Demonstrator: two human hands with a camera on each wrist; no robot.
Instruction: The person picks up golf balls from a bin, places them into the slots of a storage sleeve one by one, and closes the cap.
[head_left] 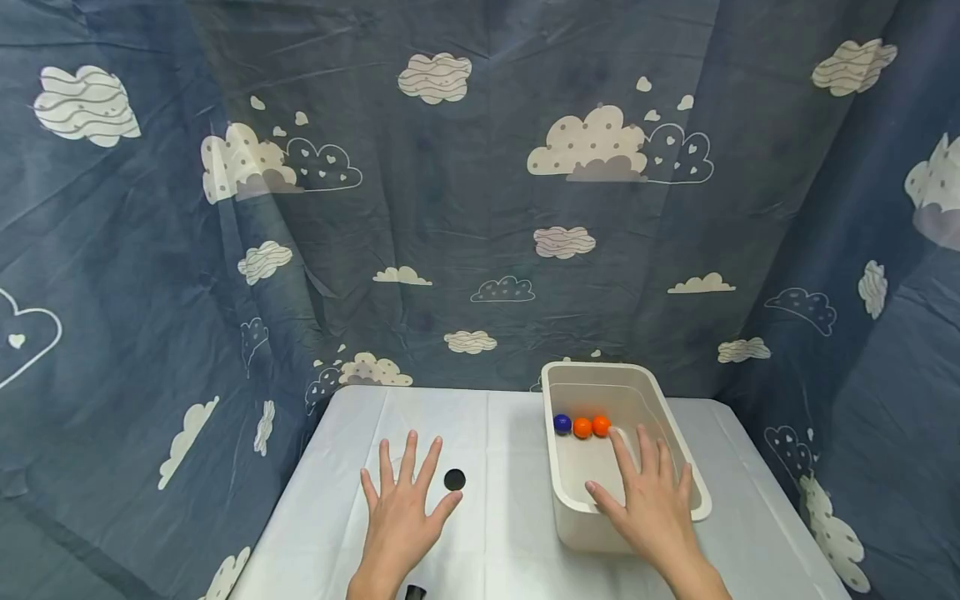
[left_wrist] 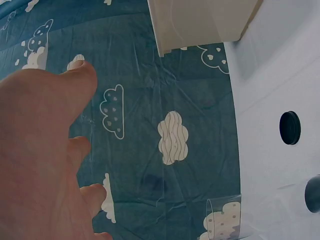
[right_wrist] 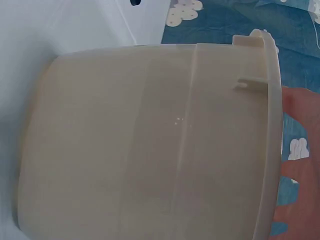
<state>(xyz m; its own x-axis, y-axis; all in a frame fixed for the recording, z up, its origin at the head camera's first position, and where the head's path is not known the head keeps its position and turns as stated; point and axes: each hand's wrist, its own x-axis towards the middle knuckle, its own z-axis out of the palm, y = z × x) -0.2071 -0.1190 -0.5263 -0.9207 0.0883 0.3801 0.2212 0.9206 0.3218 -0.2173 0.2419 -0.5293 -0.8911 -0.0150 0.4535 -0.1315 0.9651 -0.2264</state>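
Note:
My left hand [head_left: 405,521] is held over the white table, palm down with fingers spread, holding nothing. Just right of its thumb lies a flat round black lid [head_left: 454,479], which also shows in the left wrist view [left_wrist: 290,128]. Below the lid in that view is a clear cylinder [left_wrist: 223,218] with a black end [left_wrist: 313,194]; in the head view the hand mostly covers it. Over the near right part of a beige plastic bin [head_left: 551,467], my right hand [head_left: 656,504] spreads its fingers and grips nothing. A blue ball [head_left: 562,424] and two orange balls [head_left: 582,428] lie inside the bin.
A small black object [head_left: 415,592] is cut off by the bottom edge of the head view, beside the left wrist. Dark blue cloud-print cloth [head_left: 465,208] hangs behind and on both sides of the white table [head_left: 517,533].

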